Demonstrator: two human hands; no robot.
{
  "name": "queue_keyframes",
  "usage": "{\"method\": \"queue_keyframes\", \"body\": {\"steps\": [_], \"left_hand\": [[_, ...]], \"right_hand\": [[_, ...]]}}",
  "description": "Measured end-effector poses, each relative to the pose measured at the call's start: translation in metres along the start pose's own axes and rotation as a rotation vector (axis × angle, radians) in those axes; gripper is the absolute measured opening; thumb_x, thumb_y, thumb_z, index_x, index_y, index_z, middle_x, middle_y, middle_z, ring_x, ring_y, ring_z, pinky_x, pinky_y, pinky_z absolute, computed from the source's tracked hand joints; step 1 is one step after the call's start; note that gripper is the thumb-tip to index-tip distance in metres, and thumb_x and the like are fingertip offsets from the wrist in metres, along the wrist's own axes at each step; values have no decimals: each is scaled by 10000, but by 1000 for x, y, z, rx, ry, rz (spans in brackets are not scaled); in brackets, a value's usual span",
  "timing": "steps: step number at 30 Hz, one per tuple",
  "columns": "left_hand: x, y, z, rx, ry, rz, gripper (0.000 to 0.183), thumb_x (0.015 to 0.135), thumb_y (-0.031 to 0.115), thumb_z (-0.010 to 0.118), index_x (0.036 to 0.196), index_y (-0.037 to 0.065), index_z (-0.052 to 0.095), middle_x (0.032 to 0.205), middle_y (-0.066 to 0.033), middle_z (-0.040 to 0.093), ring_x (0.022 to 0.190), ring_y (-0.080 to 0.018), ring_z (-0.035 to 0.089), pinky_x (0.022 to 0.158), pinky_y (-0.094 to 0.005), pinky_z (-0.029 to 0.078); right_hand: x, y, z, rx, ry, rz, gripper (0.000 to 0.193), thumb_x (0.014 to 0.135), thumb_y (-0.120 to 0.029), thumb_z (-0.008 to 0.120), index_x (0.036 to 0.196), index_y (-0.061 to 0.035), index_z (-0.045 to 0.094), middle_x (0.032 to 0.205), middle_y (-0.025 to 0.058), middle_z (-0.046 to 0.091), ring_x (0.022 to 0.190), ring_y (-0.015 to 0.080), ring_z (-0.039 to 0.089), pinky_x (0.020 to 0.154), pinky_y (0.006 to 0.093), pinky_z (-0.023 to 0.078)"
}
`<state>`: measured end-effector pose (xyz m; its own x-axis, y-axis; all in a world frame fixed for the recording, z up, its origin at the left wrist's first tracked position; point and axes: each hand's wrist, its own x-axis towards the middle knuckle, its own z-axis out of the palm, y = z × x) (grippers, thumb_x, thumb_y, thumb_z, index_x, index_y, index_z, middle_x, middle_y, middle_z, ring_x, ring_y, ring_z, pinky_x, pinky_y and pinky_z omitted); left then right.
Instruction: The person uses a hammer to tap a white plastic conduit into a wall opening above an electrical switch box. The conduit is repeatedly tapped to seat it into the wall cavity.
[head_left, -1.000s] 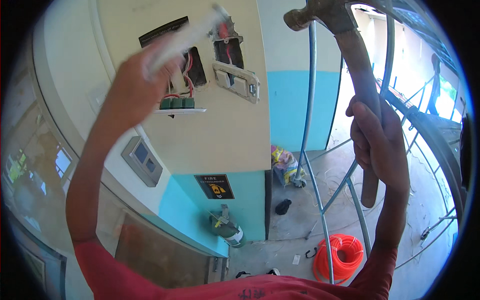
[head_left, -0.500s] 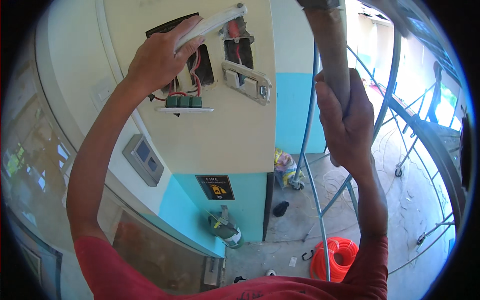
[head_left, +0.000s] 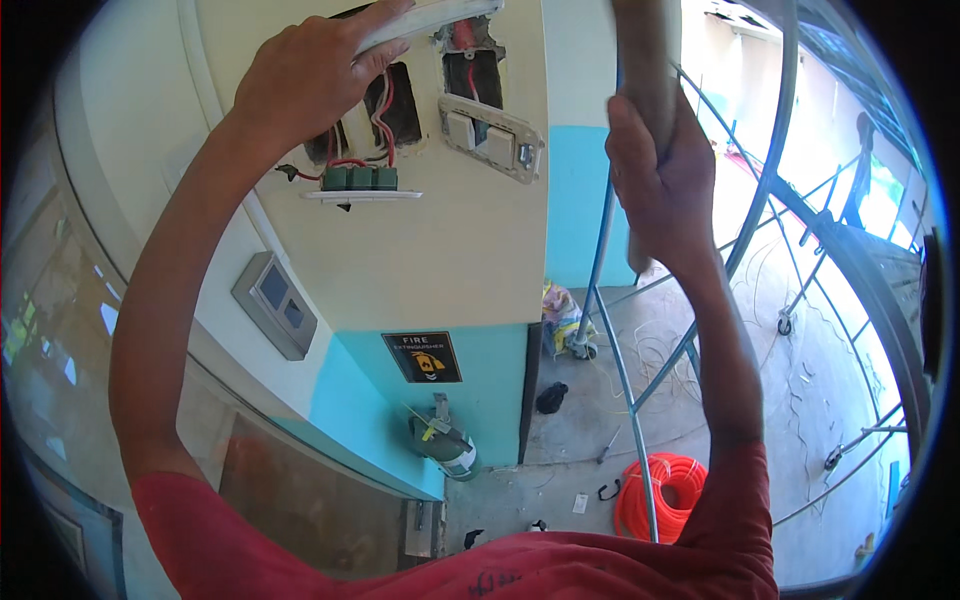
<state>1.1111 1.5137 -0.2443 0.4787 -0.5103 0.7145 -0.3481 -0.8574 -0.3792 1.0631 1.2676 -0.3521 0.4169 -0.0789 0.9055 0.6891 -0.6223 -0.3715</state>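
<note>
The wall [head_left: 430, 270] is cream above, turquoise below; the held strip [head_left: 435, 18] is white, the held handle [head_left: 648, 70] greyish brown. Terminal blocks [head_left: 360, 179] are green, wires [head_left: 390, 150] red and white; the coil [head_left: 630, 505] is orange, the shirt [head_left: 540, 565] red.

One legible black sign [head_left: 405, 366], well below the grip of the left hand [head_left: 312, 78]
On the turquoise wall [head_left: 492, 365], the sign bears two lines of pale capitals — readable — above a yellow extinguisher pictogram [head_left: 428, 361] and a small pale chevron [head_left: 431, 377]. Lower still from that grip, the white label [head_left: 463, 464] on the green cylinder [head_left: 440, 447] is too small to read; dark marks [head_left: 490, 581] on the person's red shirt [head_left: 580, 568] are indistinct.
</note>
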Motion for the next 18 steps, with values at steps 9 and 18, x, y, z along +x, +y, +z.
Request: {"method": "queue_keyframes", "body": {"steps": [9,18], "left_hand": [[11,10,-26,-169,-161,-149,460,935,318,496,1307,49,471,1003,-224,638,906,-326,629,843,-411,477],[6,-25,6,-458,185,-12,484,933,358,511,1300,42,490,960,-194,653,814,-265,637,790,-370,485]], "right_hand": [[15,-6,-20,91,-201,278,366,940,-368,512,946,-2,521,548,14,470,433,83,470,418,271,418],[-10,-37,-43,211,-34,255,375,932,-384,536,895,-12,502,532,-4,461,390,63,444,371,226,375]]}}
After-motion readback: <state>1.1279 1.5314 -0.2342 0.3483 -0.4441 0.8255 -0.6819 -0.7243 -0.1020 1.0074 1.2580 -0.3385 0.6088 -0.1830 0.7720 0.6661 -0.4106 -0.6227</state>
